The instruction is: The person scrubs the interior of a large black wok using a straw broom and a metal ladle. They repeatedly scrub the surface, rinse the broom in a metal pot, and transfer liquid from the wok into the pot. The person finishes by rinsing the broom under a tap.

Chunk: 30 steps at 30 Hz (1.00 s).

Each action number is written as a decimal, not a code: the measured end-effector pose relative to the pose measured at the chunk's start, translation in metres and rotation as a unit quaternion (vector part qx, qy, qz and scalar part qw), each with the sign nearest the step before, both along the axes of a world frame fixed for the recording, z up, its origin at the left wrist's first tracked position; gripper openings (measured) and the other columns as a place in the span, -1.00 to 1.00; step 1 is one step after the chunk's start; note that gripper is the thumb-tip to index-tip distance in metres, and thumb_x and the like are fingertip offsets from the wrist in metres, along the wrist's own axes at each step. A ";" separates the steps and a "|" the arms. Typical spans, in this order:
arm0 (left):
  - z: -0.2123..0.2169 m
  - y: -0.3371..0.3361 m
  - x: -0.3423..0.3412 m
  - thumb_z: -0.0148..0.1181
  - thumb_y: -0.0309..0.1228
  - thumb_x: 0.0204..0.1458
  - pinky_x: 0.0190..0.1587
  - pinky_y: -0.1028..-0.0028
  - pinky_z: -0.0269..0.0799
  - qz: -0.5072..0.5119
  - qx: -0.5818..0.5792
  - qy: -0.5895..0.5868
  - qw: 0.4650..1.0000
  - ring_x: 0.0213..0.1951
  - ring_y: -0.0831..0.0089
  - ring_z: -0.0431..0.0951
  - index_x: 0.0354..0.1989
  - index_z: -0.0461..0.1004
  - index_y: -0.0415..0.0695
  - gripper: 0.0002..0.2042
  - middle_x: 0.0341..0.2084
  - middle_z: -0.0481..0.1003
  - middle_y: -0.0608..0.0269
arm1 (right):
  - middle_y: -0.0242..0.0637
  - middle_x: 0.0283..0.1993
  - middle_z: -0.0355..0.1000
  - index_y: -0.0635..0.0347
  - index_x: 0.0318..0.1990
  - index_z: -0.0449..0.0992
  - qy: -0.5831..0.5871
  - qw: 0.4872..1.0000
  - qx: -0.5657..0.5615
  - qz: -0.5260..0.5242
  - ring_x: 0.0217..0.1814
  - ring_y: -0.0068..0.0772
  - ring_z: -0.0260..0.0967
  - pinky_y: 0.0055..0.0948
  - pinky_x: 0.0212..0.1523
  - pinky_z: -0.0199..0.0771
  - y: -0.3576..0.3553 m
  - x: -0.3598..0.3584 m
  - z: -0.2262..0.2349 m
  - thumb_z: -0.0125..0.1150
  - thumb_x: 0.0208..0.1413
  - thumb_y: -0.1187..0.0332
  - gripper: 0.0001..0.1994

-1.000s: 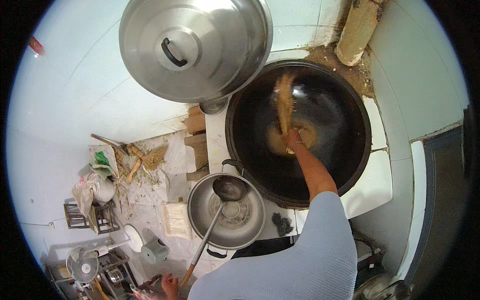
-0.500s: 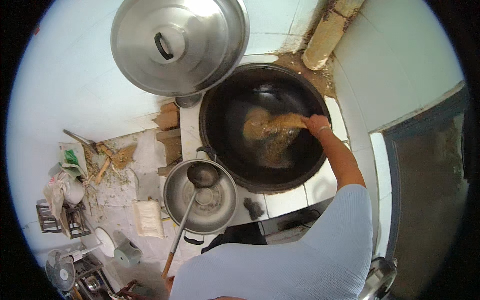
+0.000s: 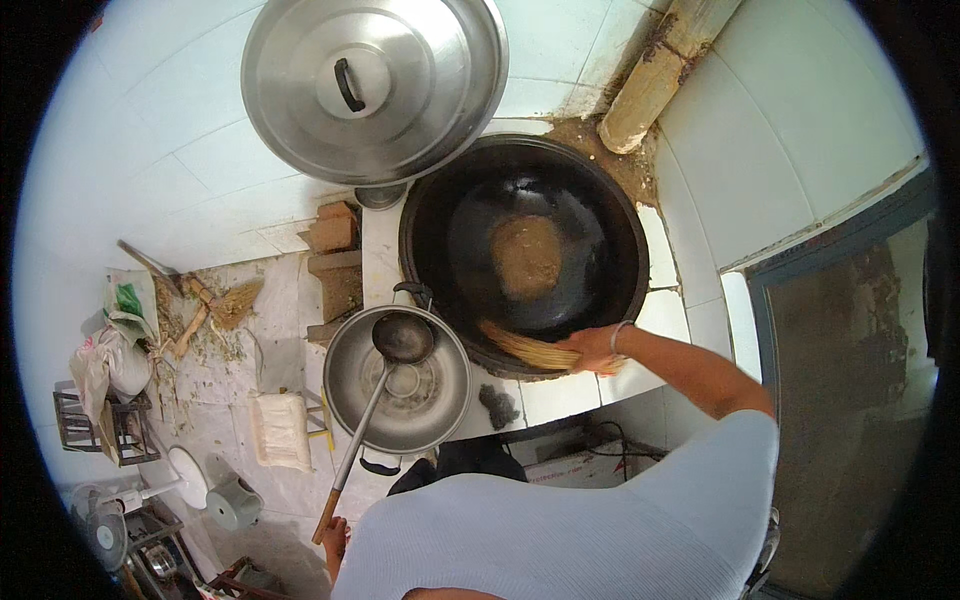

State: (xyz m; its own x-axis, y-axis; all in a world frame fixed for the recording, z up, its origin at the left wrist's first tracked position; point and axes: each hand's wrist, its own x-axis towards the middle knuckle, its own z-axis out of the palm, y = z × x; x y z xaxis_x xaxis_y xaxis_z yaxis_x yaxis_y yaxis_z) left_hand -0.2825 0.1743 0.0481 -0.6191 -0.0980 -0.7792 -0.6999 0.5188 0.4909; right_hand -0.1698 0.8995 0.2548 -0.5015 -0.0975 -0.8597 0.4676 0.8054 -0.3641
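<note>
The right hand [image 3: 592, 348], its fingertips hidden beneath it, has its fingers closed around a straw brush [image 3: 525, 345], which points left over the near rim of a wide black wok [image 3: 455, 205]. Brown liquid [image 3: 527, 258] pools inside. Near left, the left hand [image 3: 337, 537] is small and partly hidden beside a ladle [image 3: 403, 338]; whether its fingers grip the handle, I cannot tell. The ladle rests in a metal pan [image 3: 400, 430].

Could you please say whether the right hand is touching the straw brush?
Touching: the head view shows the right hand closed around the straw brush, strands emerging either side.
</note>
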 end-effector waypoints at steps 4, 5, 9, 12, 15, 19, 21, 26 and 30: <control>-0.019 -0.032 0.006 0.18 -0.39 -0.13 -0.55 0.52 0.35 -0.250 -0.051 0.123 0.959 -0.60 0.51 0.46 -0.45 0.51 -0.24 -0.84 -0.63 0.49 0.25 | -0.26 -0.54 0.32 -0.04 0.24 -0.03 0.094 0.915 -0.072 -0.387 -0.64 -0.44 0.32 -0.40 -0.64 0.41 0.000 -0.009 -0.046 0.06 0.03 0.30 -0.39; -0.016 -0.026 0.012 0.22 -0.40 -0.17 -0.45 0.49 0.40 -0.149 -0.066 0.118 0.980 -0.52 0.46 0.50 -0.49 0.53 -0.30 -0.82 -0.60 0.53 0.18 | -0.25 -0.53 0.32 -0.05 0.24 -0.02 0.155 0.892 0.001 -0.424 -0.64 -0.43 0.32 -0.40 -0.65 0.41 0.009 0.004 -0.084 0.07 0.03 0.31 -0.39; 0.006 -0.041 0.024 0.28 -0.42 -0.20 -0.37 0.49 0.42 -0.241 -0.174 0.091 0.950 -0.46 0.46 0.52 -0.43 0.49 -0.31 -0.79 -0.56 0.53 0.17 | -0.19 -0.41 0.36 -0.07 0.21 -0.01 0.309 0.698 0.144 -0.630 -0.68 -0.36 0.30 -0.45 -0.69 0.42 0.046 0.006 -0.133 0.08 0.02 0.40 -0.41; 0.015 -0.032 0.016 0.28 -0.42 -0.19 -0.36 0.49 0.42 -0.218 -0.149 0.078 0.961 -0.46 0.46 0.52 -0.42 0.49 -0.31 -0.79 -0.56 0.53 0.17 | -0.11 -0.32 0.39 0.00 0.23 -0.04 0.192 0.609 0.230 -0.735 -0.58 -0.27 0.35 -0.37 -0.60 0.43 0.107 -0.018 -0.187 0.02 0.10 0.33 -0.44; 0.027 -0.020 0.008 0.28 -0.42 -0.19 -0.35 0.49 0.42 -0.205 -0.144 0.076 0.965 -0.46 0.46 0.52 -0.41 0.48 -0.31 -0.79 -0.55 0.53 0.17 | -0.05 -0.23 0.40 0.05 0.21 0.04 0.176 0.636 0.261 -0.704 -0.32 -0.24 0.42 -0.27 -0.39 0.45 0.135 -0.095 -0.213 -0.01 0.12 0.21 -0.48; 0.051 -0.008 -0.011 0.28 -0.42 -0.19 -0.35 0.49 0.43 -0.205 -0.150 0.081 0.964 -0.45 0.45 0.52 -0.40 0.48 -0.30 -0.78 -0.55 0.53 0.17 | -0.02 -0.28 0.41 0.04 0.24 -0.06 0.264 0.812 0.168 -0.492 -0.36 -0.03 0.41 -0.20 -0.28 0.43 0.125 -0.173 -0.265 0.09 0.00 0.31 -0.35; 0.055 -0.008 0.001 0.28 -0.42 -0.18 -0.34 0.49 0.43 -0.188 -0.151 0.077 0.967 -0.45 0.45 0.52 -0.39 0.48 -0.30 -0.78 -0.55 0.53 0.17 | -0.01 -0.24 0.40 -0.03 0.27 -0.11 0.243 0.906 0.188 -0.292 -0.30 -0.01 0.40 -0.18 -0.23 0.41 0.090 -0.178 -0.225 0.11 -0.04 0.35 -0.28; 0.032 0.000 0.003 0.28 -0.42 -0.18 -0.33 0.49 0.43 -0.187 -0.121 0.071 0.972 -0.45 0.45 0.52 -0.38 0.47 -0.30 -0.78 -0.54 0.53 0.17 | -0.09 -0.27 0.39 -0.29 0.29 -0.15 0.368 0.906 0.207 0.009 -0.34 -0.03 0.40 -0.20 -0.27 0.42 0.141 -0.052 -0.190 0.13 -0.08 0.36 -0.22; 0.015 0.005 0.001 0.28 -0.43 -0.17 -0.32 0.49 0.43 -0.191 -0.094 0.079 0.974 -0.44 0.45 0.52 -0.37 0.46 -0.29 -0.77 -0.54 0.52 0.17 | -0.05 -0.35 0.40 -0.23 0.29 -0.12 0.288 0.853 0.398 -0.174 -0.32 -0.02 0.40 -0.15 -0.30 0.41 0.188 -0.020 -0.129 0.18 -0.11 0.33 -0.21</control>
